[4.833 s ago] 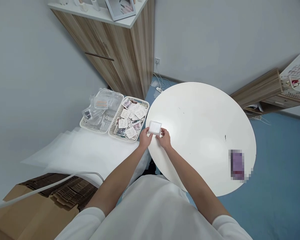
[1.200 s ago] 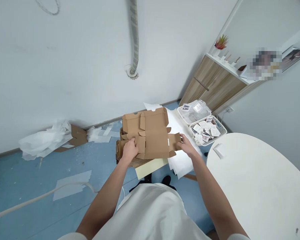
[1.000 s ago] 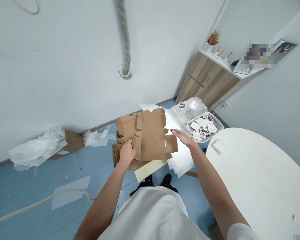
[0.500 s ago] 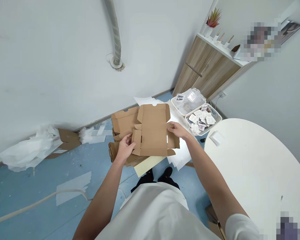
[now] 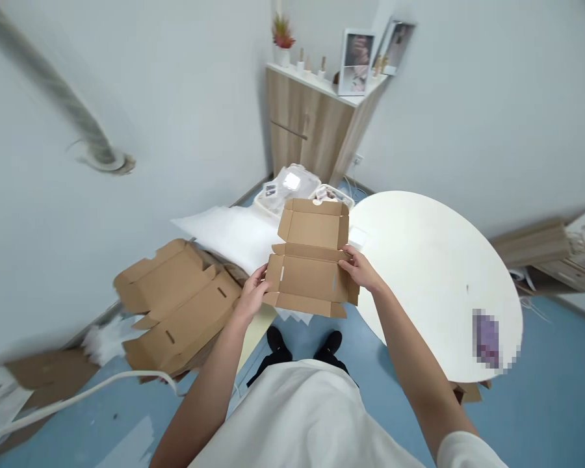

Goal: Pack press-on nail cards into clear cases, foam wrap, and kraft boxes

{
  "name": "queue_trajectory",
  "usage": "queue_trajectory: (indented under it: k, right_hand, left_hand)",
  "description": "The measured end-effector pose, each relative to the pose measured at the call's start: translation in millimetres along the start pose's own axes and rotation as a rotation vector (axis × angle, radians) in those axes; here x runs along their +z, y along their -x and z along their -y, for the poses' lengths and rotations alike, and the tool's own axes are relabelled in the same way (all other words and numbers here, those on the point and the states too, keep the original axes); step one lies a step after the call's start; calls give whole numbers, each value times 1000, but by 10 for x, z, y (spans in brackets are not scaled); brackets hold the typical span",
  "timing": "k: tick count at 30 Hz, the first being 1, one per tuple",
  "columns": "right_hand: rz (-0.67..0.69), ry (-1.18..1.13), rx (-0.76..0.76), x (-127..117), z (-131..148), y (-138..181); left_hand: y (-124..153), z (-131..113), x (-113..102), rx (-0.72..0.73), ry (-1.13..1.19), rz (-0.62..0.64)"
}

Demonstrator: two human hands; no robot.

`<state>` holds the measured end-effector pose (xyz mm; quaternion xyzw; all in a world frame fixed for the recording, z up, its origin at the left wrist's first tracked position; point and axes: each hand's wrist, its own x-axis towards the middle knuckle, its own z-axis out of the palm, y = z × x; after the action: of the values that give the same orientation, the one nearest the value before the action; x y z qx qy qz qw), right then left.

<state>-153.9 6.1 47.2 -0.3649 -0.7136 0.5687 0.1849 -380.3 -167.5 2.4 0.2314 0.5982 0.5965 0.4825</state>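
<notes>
Between my two hands is an unfolded brown cardboard box (image 5: pixel 308 274), held up in front of me with its flaps spread out. My left hand (image 5: pixel 254 292) grips its left side panel, thumb on top. On the right side, my right hand (image 5: pixel 359 266) pinches the edge near the middle fold. Below and left of my left hand lies a stack of more flat cardboard boxes (image 5: pixel 185 318). White sheets (image 5: pixel 234 234) lie behind the held box. Part of a basket of small cards (image 5: pixel 332 192) is hidden by its upper flap.
To my right stands a round white table (image 5: pixel 429 260) with a blurred purple item (image 5: pixel 487 338) and a small white box (image 5: pixel 357 236) on it. A white bin with plastic bags (image 5: pixel 290 185) sits before a wooden cabinet (image 5: pixel 307 120). A pale hose (image 5: pixel 102 380) crosses the floor at left.
My view has swung right toward the round table. The unfolded box has come along in both hands, away from the stack, which now lies farther left.
</notes>
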Motion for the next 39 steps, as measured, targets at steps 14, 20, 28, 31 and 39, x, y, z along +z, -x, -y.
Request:
queue_trajectory:
  k: [14,20,28,31,39]
  right_hand:
    - [-443,123,275,-1778,-1503,1539]
    - [-558,95,399,-2077,-2036,1865]
    - [-665,191,576,-2214,-2441,2001]
    - [-695,233,663,-2236,-2500,1983]
    - [-807,617,639,-2194,-2345,1952]
  left_hand:
    - [-335,836,2281,61,-517,225]
    - [-402,1298,2886,6,-587,303]
    - [-444,1646,3134,-116,-583,212]
    - [-483,1653,3169,-131,-676,176]
    - [-254,1402,3200,507,-1201,470]
